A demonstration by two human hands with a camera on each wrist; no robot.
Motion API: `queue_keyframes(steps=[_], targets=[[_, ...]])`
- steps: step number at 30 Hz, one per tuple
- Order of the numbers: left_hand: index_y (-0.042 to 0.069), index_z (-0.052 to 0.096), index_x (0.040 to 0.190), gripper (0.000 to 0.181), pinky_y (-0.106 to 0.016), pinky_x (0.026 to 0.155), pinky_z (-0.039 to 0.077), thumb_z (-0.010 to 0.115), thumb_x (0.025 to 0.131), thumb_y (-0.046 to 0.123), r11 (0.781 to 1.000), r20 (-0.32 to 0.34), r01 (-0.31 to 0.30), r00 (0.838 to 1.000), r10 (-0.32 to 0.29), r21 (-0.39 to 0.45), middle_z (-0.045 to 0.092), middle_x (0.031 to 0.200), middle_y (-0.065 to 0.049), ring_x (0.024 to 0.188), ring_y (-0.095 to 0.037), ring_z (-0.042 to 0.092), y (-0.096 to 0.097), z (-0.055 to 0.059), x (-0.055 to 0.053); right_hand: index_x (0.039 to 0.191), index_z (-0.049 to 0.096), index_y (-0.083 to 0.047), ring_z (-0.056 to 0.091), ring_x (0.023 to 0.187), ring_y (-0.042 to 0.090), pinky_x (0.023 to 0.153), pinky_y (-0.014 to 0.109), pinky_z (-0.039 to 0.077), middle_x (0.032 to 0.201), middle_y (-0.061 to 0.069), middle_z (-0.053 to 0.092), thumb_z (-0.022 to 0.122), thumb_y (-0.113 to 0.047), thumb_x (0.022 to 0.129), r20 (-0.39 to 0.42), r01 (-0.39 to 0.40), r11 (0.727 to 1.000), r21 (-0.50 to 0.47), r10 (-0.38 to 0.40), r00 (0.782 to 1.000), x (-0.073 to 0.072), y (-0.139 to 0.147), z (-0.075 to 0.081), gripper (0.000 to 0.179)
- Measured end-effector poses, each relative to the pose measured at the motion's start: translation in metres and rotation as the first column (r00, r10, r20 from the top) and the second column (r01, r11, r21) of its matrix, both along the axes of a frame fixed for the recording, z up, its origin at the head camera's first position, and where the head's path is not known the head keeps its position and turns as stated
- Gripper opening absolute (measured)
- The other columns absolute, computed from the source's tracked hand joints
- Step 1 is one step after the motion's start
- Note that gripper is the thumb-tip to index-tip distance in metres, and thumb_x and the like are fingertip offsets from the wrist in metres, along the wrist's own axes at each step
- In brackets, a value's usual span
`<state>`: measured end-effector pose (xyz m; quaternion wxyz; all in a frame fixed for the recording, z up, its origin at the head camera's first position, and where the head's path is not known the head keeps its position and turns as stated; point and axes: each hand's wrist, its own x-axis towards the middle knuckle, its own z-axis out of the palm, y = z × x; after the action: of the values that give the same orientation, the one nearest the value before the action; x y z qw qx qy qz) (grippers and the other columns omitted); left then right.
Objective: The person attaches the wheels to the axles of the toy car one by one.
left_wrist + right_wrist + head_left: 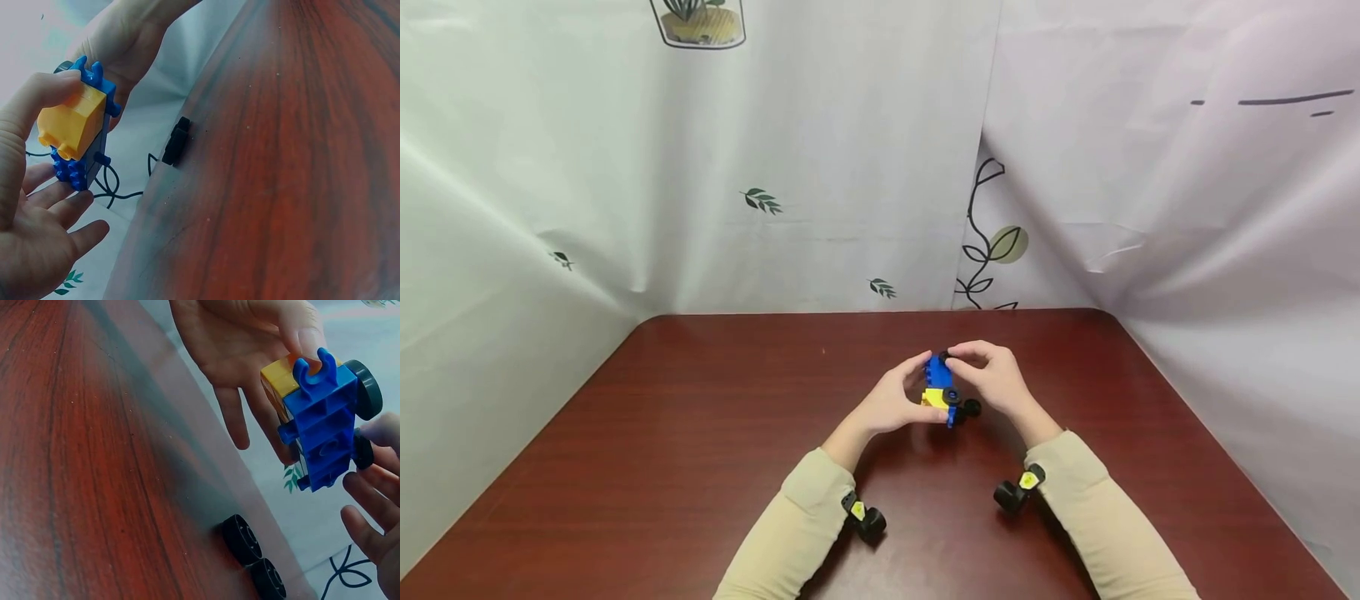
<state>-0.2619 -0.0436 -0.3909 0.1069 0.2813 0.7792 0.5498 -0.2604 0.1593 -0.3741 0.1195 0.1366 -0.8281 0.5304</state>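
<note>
A small toy car (938, 372) with a blue base is held up above the table. My left hand (891, 404) grips it lengthwise, thumb at the near end by a yellow block (75, 119), a finger at the far end. My right hand (1000, 379) pinches a small black wheel (362, 450) against the car's right side at the far end. Another black wheel (369, 389) sits on the same side, nearer the thumb. In the right wrist view, the ribbed blue underside (322, 434) shows, with an open hook on one end and bare blue axle stubs along the other side.
Two loose black wheels, one nearer (269, 578) and one farther (240, 540) in the right wrist view, stand on the dark red wooden table (737, 433). A pale curtain (850, 150) with printed leaves hangs behind. Black cameras are strapped to both wrists.
</note>
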Motion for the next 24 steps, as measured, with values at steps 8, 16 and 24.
queue_keyframes(steps=[8,16,24], targets=[[0.015,0.026,0.15,0.095,-0.038,0.109,0.038,0.081,0.073,0.026,0.999,-0.038,-0.019,0.999,0.018,-0.035,0.035,0.152,-0.004,0.138,-0.019,0.038,0.0035,0.0024,0.0027,0.101,0.07,-0.002,0.062,0.093,0.02,0.08,0.026,0.054,0.102,0.014,0.07,0.066,-0.034,0.088,0.067,0.062,0.992,-0.108,-0.055,0.996,-0.0026,-0.0013,0.0005,0.035],[0.014,0.027,0.15,0.096,-0.038,0.11,0.036,0.082,0.072,0.026,0.998,-0.077,-0.041,0.996,0.037,-0.047,0.032,0.153,-0.005,0.14,-0.019,0.035,0.0062,0.006,0.0071,0.116,0.063,-0.001,0.063,0.093,0.017,0.089,0.039,0.054,0.113,0.013,0.062,0.065,-0.034,0.089,0.235,0.047,0.978,-0.201,0.002,0.972,-0.0026,-0.0025,0.0027,0.043],[0.013,0.023,0.15,0.098,-0.038,0.111,0.034,0.081,0.072,0.024,0.999,-0.102,-0.041,0.994,0.038,-0.02,0.028,0.154,-0.005,0.141,-0.019,0.031,0.0076,0.006,0.0086,0.132,0.054,-0.009,0.064,0.099,0.02,0.086,0.036,0.055,0.129,0.017,0.056,0.052,-0.039,0.096,0.41,-0.005,0.951,-0.308,0.138,0.902,-0.0014,-0.0042,0.003,0.047]])
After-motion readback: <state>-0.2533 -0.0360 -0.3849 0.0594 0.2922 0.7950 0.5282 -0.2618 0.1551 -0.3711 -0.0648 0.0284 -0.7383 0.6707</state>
